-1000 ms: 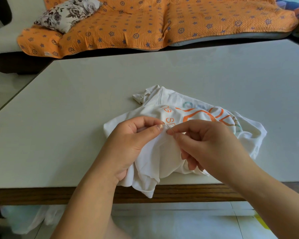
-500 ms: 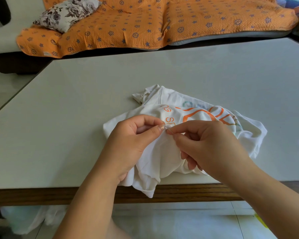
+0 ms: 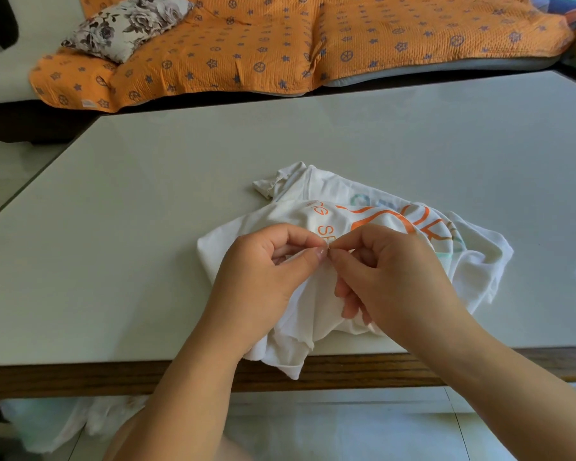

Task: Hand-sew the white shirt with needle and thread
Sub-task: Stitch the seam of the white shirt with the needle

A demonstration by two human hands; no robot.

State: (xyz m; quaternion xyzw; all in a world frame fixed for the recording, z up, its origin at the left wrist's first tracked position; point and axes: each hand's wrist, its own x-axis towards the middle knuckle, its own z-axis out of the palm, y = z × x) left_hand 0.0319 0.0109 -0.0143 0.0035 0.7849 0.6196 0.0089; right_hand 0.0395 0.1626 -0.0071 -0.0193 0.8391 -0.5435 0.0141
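Right now the left hand (image 3: 266, 277) is pinching a fold of the white shirt (image 3: 473, 261) between thumb and forefinger. Meeting it tip to tip, the right hand (image 3: 396, 281) is pinching the same fold; whether anything finer is sitting between those fingertips is too small to tell. The shirt is lying crumpled at the near edge of the worktop (image 3: 147, 227), one corner hanging over the wooden rim. Beyond, an orange cover (image 3: 280, 44) is draping a sofa (image 3: 14, 121), carrying a floral pillow (image 3: 127, 24).

One head view — forward and down, close over the table (image 3: 113, 261).
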